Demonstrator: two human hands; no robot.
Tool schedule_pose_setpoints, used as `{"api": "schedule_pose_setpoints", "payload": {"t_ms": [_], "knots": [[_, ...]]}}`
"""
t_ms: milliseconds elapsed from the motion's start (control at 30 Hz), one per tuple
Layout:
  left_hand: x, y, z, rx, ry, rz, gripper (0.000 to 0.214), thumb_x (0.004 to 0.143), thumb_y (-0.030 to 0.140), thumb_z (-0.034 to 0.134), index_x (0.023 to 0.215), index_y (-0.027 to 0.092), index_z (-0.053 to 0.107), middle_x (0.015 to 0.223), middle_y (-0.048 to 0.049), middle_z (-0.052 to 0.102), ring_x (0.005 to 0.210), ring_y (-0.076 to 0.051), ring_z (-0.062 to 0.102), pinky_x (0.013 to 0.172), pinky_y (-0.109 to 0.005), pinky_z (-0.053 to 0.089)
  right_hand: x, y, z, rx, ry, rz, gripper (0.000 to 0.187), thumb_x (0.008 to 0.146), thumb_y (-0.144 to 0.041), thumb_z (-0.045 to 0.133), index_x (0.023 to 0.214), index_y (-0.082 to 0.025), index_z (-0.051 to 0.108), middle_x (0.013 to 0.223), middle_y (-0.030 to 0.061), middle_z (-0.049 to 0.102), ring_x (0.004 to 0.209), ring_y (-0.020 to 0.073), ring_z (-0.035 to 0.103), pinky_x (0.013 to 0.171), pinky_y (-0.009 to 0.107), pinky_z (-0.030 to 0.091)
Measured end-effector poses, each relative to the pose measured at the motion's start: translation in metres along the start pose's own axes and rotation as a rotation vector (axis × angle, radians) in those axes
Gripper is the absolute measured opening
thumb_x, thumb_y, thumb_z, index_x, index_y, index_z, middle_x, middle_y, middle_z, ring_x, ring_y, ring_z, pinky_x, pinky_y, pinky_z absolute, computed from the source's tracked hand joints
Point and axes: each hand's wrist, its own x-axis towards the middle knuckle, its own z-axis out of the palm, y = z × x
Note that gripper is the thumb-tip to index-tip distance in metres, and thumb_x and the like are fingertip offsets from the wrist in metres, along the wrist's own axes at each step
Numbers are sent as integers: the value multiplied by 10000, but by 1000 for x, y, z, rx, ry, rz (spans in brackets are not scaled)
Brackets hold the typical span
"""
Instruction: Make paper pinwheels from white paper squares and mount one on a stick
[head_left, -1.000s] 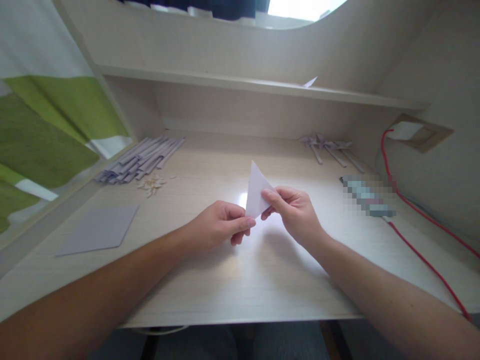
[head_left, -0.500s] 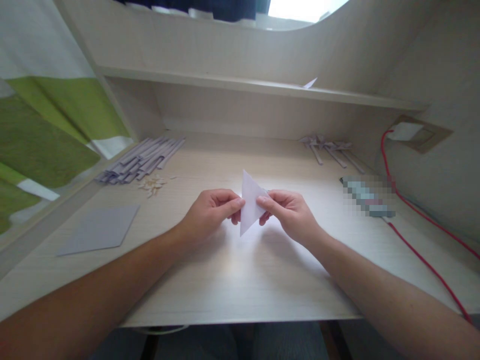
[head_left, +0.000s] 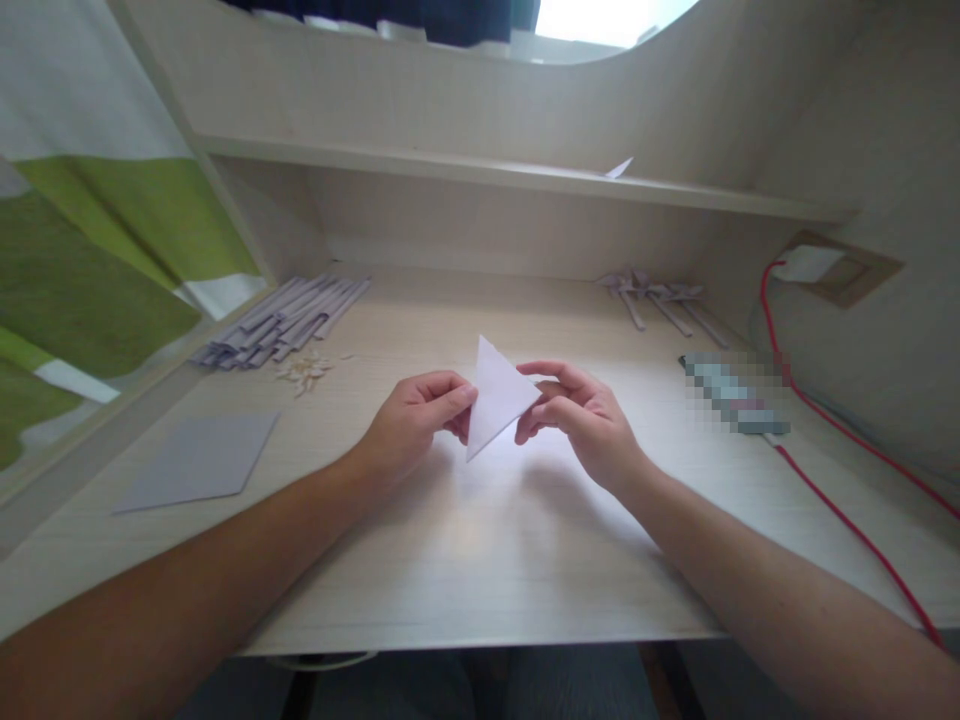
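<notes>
Head view: above the desk (head_left: 420, 570), back from its front edge, left hand (head_left: 420, 415) pinches the triangle (head_left: 496, 395); right hand (head_left: 589, 415) is parted around its tip. Probably light, easily creased; best edge-held.

A pale desk (head_left: 450, 580) bears tubes (head_left: 289, 320), small bits (head_left: 306, 372), flat paper (head_left: 202, 460) and red cable (head_left: 841, 510).

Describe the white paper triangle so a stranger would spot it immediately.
Start at the pale desk below the long shelf, and look to its middle. There the left hand pinches the left edge of the white paper triangle. Unlike the flat four-sided paper lying at the desk's left, it is three-sided and held in the fingers.
</notes>
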Motion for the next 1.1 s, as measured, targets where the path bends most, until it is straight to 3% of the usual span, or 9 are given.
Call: {"api": "schedule_pose_setpoints", "payload": {"t_ms": [200,300,433,533,667,733,867,1100], "knots": [[-3,3,1,94,-56,12,298,876,379,718,697,144,682,641,-12,642,615,-131,574,648,-261,448,0,3,0,-7,3,-17,225,823,-299,717,1025,-203,703,740,6,758,623,184,708,643,331,518],[-6,1,3,203,-159,26,354,915,381,665,642,156,640,631,-6,623,630,-130,562,669,-260,431,-1,3,2,-61,-4,-40,358,790,-390,828,1065,-202,697,816,31,775,698,189,702,659,325,526],[-10,-4,6,298,-229,30,276,935,329,625,715,163,651,672,12,616,659,-124,552,661,-247,402,-4,2,4,-196,3,-38,459,719,-349,907,1099,-204,694,929,55,785,798,204,705,696,320,530],[-9,-4,6,318,-213,23,256,929,319,619,733,163,673,709,1,645,704,-138,590,694,-252,433,-4,3,3,-276,18,-92,373,733,-336,888,1032,-203,708,1021,68,774,895,222,705,752,331,535],[-8,-2,4,235,-142,-33,457,1001,526,486,889,160,735,806,-51,719,760,-186,665,689,-285,493,-6,6,2,-446,71,-197,258,808,-267,801,1043,-212,711,994,53,756,912,228,699,785,345,521],[-8,-2,3,224,-132,-31,495,976,602,511,948,160,733,856,-62,732,765,-194,671,653,-283,497,-7,8,2,-533,74,-216,246,820,-234,768,1058,-223,709,971,46,752,871,226,689,755,346,510],[-10,-5,4,288,-122,38,299,891,452,719,980,167,735,930,-55,745,847,-196,678,721,-272,505,-9,11,2,-594,46,-250,244,820,-200,741,1056,-242,699,944,36,739,817,216,671,698,332,499],[-7,-4,4,302,3,71,148,908,295,681,894,157,734,776,-10,694,703,-147,631,642,-242,472,-4,7,1,-359,97,-79,560,814,-265,786,1334,-219,582,853,27,749,751,221,702,649,322,517]]}}
